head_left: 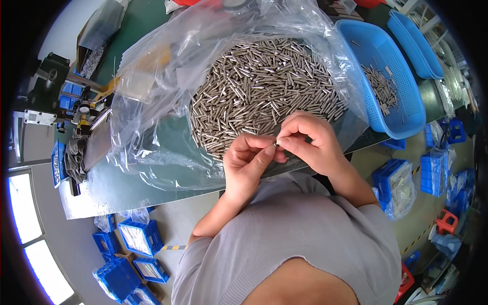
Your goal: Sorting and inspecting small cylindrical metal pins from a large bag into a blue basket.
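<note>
A broad heap of short silver metal pins [264,81] lies on a clear plastic sheet [157,76] in front of me. At the near edge of the heap, my left hand [248,165] and my right hand [311,141] meet fingertip to fingertip. Both are closed in a pinch on a small metal piece [276,144], mostly covered by the fingers; it looks like one of the pins, but its full shape is hidden. To the right of the heap stands a blue perforated basket [366,38] with a smaller pile of pins [380,90] inside.
A green worktable [147,20] carries all this. Bench machinery [51,86] stands at its left end. Another blue basket [416,43] sits at the far right. Blue crates [141,236] stand on the floor at lower left, with more blue bins [394,183] at right.
</note>
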The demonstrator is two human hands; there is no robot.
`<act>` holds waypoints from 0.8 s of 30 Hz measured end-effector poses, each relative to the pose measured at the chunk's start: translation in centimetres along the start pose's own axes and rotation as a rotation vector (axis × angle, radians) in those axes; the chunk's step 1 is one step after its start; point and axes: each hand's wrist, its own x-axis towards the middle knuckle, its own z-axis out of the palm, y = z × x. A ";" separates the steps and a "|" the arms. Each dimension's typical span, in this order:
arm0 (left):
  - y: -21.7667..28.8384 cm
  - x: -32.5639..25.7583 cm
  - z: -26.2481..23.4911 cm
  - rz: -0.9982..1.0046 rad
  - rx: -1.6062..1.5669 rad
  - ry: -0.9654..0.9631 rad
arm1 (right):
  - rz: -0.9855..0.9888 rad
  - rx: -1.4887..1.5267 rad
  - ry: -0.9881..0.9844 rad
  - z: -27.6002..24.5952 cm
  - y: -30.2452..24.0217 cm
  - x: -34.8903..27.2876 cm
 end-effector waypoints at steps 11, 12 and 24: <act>0.1 0.0 0.5 0.037 -0.010 0.068 | -0.270 -0.948 0.782 -6.8 -2.6 0.2; 0.1 0.1 0.5 0.036 -0.010 0.071 | -0.246 -0.855 0.578 -5.5 -2.4 0.3; 0.2 0.0 0.0 0.038 -0.039 0.017 | -0.197 -0.928 -0.109 -2.1 0.6 1.0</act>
